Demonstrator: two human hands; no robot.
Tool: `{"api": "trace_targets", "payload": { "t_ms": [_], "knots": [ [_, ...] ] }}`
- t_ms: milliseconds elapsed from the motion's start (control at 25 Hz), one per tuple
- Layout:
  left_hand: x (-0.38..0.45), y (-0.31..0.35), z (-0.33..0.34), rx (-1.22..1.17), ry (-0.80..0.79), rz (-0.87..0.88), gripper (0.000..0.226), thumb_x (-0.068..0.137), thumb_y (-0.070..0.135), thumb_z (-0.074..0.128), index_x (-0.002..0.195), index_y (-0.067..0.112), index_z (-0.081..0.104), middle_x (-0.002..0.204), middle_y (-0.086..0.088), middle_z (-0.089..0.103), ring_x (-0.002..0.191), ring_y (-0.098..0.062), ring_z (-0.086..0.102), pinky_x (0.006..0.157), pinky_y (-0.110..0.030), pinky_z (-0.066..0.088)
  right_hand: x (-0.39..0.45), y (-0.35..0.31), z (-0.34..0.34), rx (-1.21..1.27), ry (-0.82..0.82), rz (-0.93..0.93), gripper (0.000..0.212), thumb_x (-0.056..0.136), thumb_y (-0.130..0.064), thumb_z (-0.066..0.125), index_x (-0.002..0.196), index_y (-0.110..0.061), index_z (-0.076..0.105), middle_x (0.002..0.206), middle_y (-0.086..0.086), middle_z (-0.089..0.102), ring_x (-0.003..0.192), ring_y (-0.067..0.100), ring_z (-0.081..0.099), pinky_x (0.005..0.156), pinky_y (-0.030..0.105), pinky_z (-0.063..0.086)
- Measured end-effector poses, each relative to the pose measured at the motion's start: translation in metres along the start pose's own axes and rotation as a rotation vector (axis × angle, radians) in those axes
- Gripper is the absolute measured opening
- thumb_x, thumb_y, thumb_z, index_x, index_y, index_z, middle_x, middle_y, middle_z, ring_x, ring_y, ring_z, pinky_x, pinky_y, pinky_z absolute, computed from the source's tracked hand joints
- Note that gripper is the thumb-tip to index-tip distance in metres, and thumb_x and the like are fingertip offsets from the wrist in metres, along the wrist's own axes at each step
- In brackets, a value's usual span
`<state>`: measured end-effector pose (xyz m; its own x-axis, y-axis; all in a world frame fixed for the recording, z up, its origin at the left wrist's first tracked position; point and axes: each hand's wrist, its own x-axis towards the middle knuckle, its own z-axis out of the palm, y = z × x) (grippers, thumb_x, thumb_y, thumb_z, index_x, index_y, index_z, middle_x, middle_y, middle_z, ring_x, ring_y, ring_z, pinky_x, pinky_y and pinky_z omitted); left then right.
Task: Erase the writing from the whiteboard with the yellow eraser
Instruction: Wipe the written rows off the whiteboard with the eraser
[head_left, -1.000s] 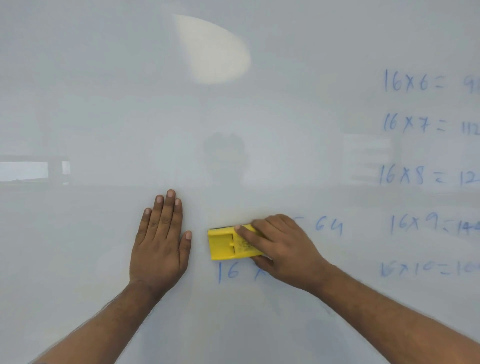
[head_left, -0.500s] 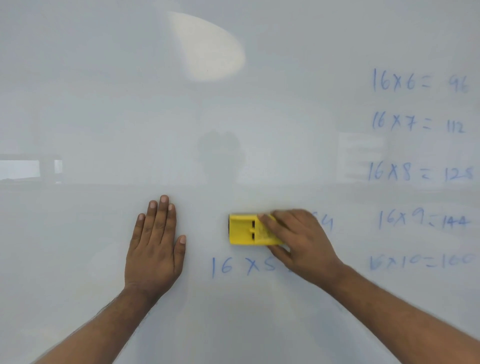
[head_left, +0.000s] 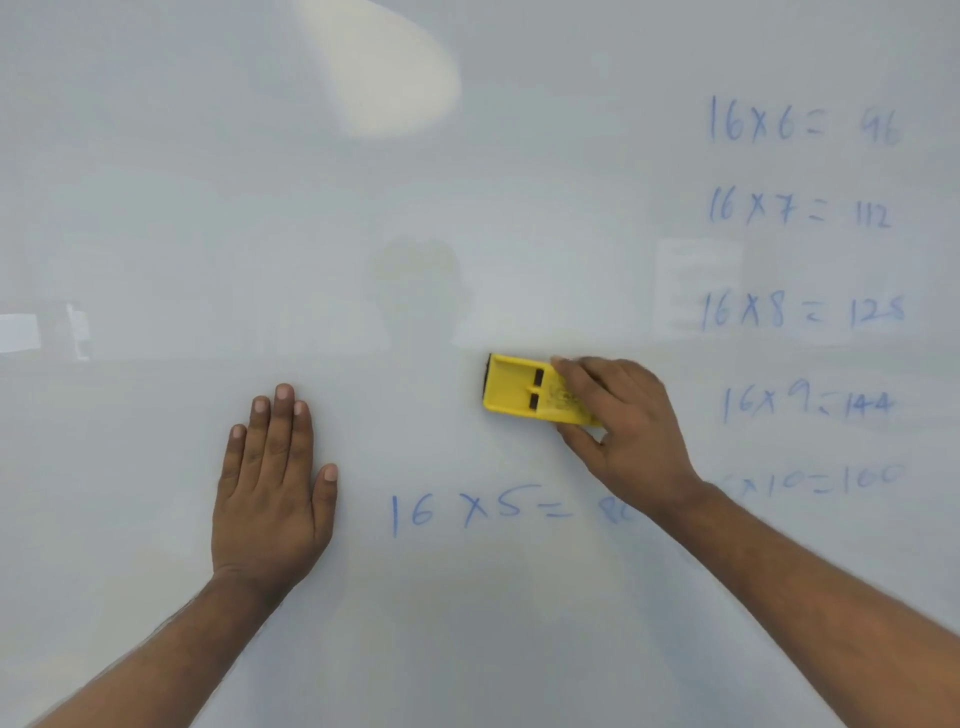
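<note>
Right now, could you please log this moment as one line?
right hand holds eraser on whiteboard | left hand flat on board | line 16x5 unerased

A pale oval light glare (head_left: 384, 67) (soft-edged) sits at top centre

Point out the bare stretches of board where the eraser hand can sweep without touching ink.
Bare: the whiteboard above the left hand, and between it and the eraser. Crowded: the sums stacked at right, and "16 x 5" below the right hand.
</note>
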<state>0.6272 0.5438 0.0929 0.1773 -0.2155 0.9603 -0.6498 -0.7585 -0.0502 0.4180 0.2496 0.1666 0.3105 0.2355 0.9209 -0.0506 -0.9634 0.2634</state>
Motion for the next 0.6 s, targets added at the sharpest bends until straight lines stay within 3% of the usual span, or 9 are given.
{"api": "trace_targets", "payload": {
  "t_ms": [200,440,600],
  "knots": [
    [-0.008,0.002,0.002,-0.015,0.01,-0.009,0.068,0.101,0.034,0.028,0.158,0.0,0.014,0.169,-0.013,0.01,0.158,-0.025,0.003,0.128,-0.043,0.004,-0.05,0.016,-0.009,-0.077,-0.114,-0.133,0.045,0.092,-0.029,0.061,0.133,-0.012,0.056,0.119,0.009,0.063,0.106,0.031,0.058,0.096,0.039,0.042],
    [-0.016,0.002,0.009,-0.009,0.009,0.002,0.069,0.101,0.036,0.026,0.159,0.003,0.008,0.17,-0.01,0.002,0.158,-0.028,0.003,0.128,-0.044,0.002,-0.022,0.046,-0.027,-0.054,-0.056,0.036,0.049,0.089,-0.029,0.062,0.135,-0.012,0.054,0.121,0.008,0.062,0.108,0.031,0.058,0.094,0.041,0.045],
    [-0.022,0.005,0.012,-0.002,-0.004,0.043,0.069,0.101,0.034,0.026,0.159,0.0,0.008,0.17,-0.014,0.002,0.157,-0.03,0.003,0.128,-0.044,0.001,-0.027,0.036,-0.018,-0.029,-0.051,0.0,0.05,0.089,-0.028,0.063,0.135,-0.011,0.054,0.124,0.008,0.061,0.11,0.03,0.057,0.098,0.041,0.044]
  ]
}}
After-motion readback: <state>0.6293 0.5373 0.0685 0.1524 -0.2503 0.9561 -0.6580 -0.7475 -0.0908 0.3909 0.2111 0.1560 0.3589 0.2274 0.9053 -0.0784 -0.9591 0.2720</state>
